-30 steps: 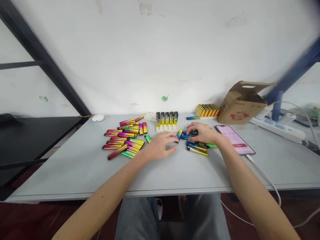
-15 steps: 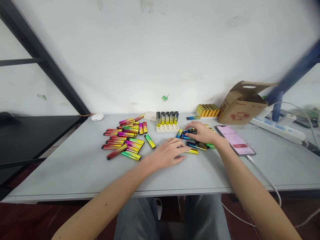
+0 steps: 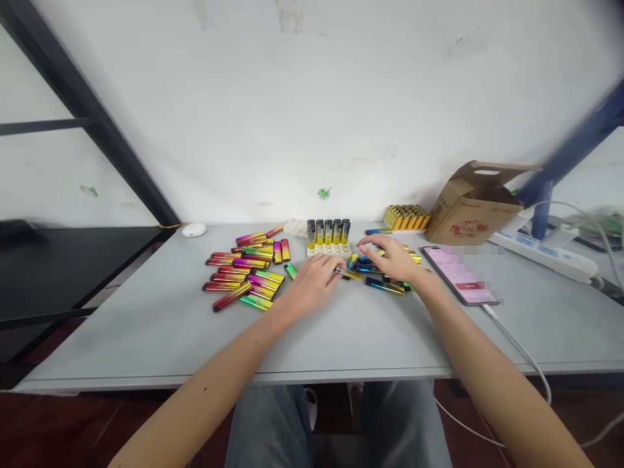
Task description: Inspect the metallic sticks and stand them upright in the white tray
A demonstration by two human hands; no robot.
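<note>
My left hand (image 3: 316, 283) is closed on a lighter (image 3: 353, 275) with a yellow body, held just in front of the white holed tray. In that white tray (image 3: 329, 252) several black-topped lighters (image 3: 329, 233) stand upright in rows at the back. My right hand (image 3: 390, 257) hovers with fingers apart over a loose pile of blue, yellow and green lighters, and partly hides them. One blue lighter (image 3: 385, 286) lies at the front of this pile. To the left of my left hand spreads a pile of red, pink, green and yellow lighters (image 3: 244, 262).
Another white holed tray (image 3: 295, 227) lies behind. A filled tray of yellow lighters (image 3: 407, 218) stands at the back right beside a cardboard box (image 3: 470, 218). At right are a phone (image 3: 458, 276) with its cable and a power strip (image 3: 546, 253). A white case (image 3: 194, 229) sits back left.
My left hand has moved slightly left and back and now holds a yellow lighter from the right pile's front. My right hand has lifted a little off the pile, its fingers spreading.
</note>
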